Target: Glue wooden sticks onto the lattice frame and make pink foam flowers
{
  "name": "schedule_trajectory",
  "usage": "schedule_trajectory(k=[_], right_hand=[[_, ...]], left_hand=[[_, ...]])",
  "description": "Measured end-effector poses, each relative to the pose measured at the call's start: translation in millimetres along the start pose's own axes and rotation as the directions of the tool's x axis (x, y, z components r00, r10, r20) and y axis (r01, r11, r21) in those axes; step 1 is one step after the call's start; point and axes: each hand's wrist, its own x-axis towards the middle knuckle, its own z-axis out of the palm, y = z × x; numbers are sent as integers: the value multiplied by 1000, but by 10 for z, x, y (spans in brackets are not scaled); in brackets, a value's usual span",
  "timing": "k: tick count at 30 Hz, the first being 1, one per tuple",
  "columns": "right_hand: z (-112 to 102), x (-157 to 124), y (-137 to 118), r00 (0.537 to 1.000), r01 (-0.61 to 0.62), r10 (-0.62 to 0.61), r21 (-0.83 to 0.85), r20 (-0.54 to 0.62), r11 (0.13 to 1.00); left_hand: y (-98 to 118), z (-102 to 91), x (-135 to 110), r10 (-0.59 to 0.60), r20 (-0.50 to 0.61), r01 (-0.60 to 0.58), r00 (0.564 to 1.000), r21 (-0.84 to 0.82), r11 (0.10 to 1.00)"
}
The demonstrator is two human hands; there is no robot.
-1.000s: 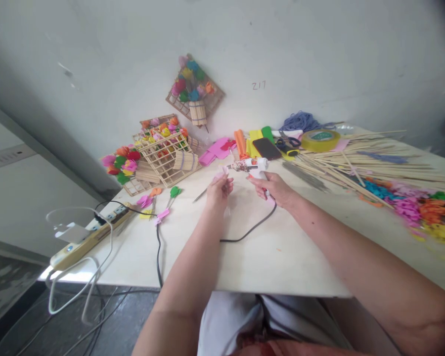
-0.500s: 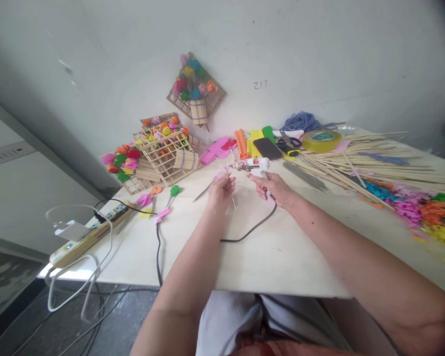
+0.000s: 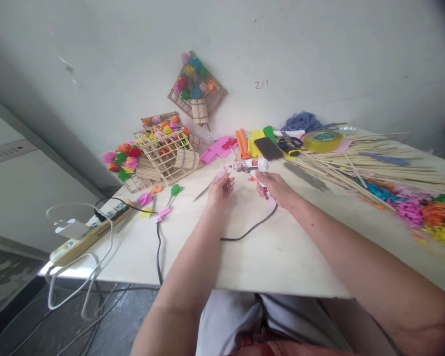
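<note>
In my right hand (image 3: 272, 188) is a white glue gun (image 3: 257, 164), its nozzle pointing left and its black cord trailing down to the table. My left hand (image 3: 221, 189) is closed in a pinch around a thin stick with a pale pink paper petal (image 3: 222, 172) at its top. The glue gun's tip is right beside that petal; whether they touch I cannot tell. Thin grey sticks (image 3: 203, 192) lie just left of my left hand. Several finished paper flowers, among them a green one (image 3: 175, 190) and a pink one (image 3: 145, 199), lie farther left.
Bamboo lattices with paper flowers (image 3: 166, 153) lean at the back left. A power strip (image 3: 92, 237) with cables lies at the left edge. Behind my hands are a phone (image 3: 268, 148), scissors (image 3: 289, 144) and yellow tape (image 3: 322, 141). Bamboo sticks (image 3: 389, 165) and coloured paper pieces (image 3: 408, 210) spread right.
My right hand's grip on the glue gun has shifted slightly, the thumb now higher and the index finger drawn back. My left hand stays nearly in place.
</note>
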Motion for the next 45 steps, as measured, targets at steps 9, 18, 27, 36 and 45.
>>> schedule_trajectory(k=[9,18,27,36,45], right_hand=[[0,10,12,1000,-2,2,-100,0,995],[5,14,-4,1000,3,-5,-134,-20,991],[3,22,5,1000,9,-11,-99,-20,995],[1,32,21,998,33,-38,-112,-42,993],[5,35,28,998,38,-44,-103,-54,994]], left_hand=[[-6,-4,6,22,1,-22,1000,10,1000],[-7,-5,-1,36,-2,-36,999,7,999],[-4,12,-22,25,-12,-25,1000,0,1000],[-10,10,-13,18,0,-18,1000,8,1000],[-19,0,-6,10,1,-10,1000,16,1000]])
